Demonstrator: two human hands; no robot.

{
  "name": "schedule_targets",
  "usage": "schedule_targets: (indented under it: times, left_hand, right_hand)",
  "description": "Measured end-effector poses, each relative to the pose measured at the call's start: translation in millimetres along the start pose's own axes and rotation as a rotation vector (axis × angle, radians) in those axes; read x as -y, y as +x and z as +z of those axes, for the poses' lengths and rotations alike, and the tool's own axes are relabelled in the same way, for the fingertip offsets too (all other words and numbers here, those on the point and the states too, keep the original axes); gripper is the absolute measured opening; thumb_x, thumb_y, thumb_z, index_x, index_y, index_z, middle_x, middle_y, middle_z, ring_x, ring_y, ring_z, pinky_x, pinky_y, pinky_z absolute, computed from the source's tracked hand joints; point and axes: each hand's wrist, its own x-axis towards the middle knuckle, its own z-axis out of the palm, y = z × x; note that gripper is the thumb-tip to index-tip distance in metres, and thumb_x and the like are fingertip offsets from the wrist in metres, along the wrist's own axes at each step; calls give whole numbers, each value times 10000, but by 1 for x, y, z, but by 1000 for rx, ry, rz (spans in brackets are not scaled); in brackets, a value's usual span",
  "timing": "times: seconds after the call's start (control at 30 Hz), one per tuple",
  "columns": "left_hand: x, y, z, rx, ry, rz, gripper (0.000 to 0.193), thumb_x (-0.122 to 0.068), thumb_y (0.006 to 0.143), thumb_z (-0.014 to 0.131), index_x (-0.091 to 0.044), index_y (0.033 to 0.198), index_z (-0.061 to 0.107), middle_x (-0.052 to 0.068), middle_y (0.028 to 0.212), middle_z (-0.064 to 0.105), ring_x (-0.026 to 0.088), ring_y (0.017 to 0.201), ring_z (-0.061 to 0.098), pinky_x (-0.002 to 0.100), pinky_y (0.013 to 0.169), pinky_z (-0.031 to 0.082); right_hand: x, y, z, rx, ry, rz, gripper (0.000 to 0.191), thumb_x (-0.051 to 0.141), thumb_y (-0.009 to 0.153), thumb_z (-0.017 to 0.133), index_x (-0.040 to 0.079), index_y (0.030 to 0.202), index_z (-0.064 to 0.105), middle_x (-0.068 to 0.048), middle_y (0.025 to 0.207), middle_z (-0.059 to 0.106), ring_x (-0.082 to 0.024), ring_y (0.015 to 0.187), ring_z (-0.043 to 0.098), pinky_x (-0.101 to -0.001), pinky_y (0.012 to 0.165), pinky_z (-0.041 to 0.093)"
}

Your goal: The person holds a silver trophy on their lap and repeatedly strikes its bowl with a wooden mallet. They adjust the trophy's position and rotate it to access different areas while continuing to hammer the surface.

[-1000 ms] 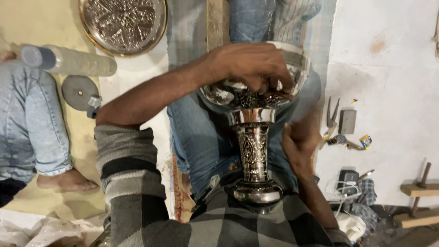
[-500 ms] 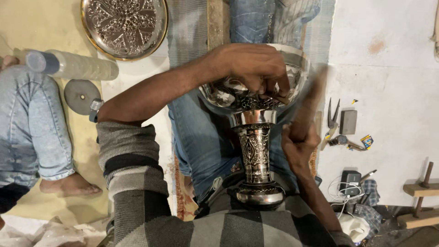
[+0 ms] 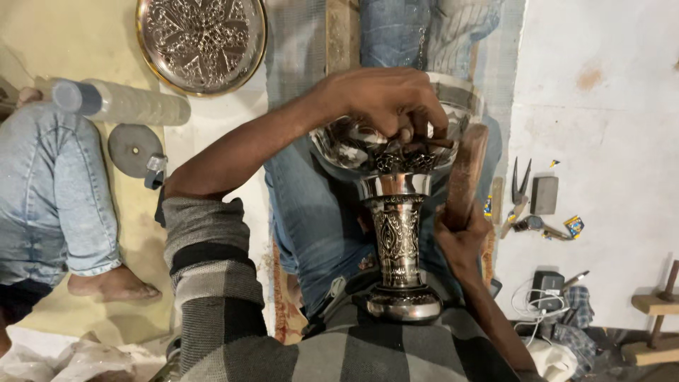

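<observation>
- Goblet (image 3: 397, 233), engraved silver metal, lies mid-frame in the lap, base toward the chest.
- Left hand (image 3: 385, 99) clamps over the bowl rim, fingers pinching a small dark tool (image 3: 424, 145).
- Right hand (image 3: 460, 237) grips a wooden mallet (image 3: 467, 173) just beside the stem.
- Engraved round tray (image 3: 201, 44) sits upper left.

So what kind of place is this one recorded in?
Probably a floor-level metal craft workshop: the left hand holds a small tool against an engraved metal vase, an embossed round tray lies nearby, and pliers sit on the floor.
</observation>
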Motion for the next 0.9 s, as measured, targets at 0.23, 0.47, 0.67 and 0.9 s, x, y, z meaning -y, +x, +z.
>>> schedule_targets:
  times: [0.23, 0.47, 0.67, 0.9]
  left_hand:
    - [-11, -1, -8, -39, -182, 147, 509, 146, 710, 615, -34, 1165, 754, 97, 961, 797, 149, 794, 779, 323, 600, 599]
    - [7, 5, -4, 49, -208, 37, 509, 139, 736, 601, -76, 1170, 759, 79, 953, 802, 146, 811, 799, 313, 631, 627]
    - [23, -6, 20, -226, 66, 184, 344, 49, 844, 706, -95, 1151, 763, 67, 870, 760, 167, 648, 700, 345, 522, 506]
    - [5, -25, 51, -648, 99, -15, 565, 155, 672, 556, -50, 1161, 751, 169, 1163, 747, 233, 844, 785, 306, 693, 659]
  right_hand:
    - [-1, -2, 7, 38, 135, 97, 263, 33, 822, 820, 30, 1003, 630, 1, 825, 642, -66, 764, 596, -246, 698, 493]
    - [-4, -4, -1, -113, 56, -101, 224, 40, 861, 813, -2, 1024, 666, -31, 872, 696, -90, 790, 657, -276, 727, 536]
    - [2, 10, -21, -64, 143, 119, 153, 56, 864, 779, -5, 943, 664, -30, 807, 680, -116, 686, 652, -290, 627, 540]
    - [45, 86, -64, 139, 103, 279, 201, 99, 790, 779, 1, 887, 633, -43, 685, 617, -137, 545, 569, -362, 496, 442]
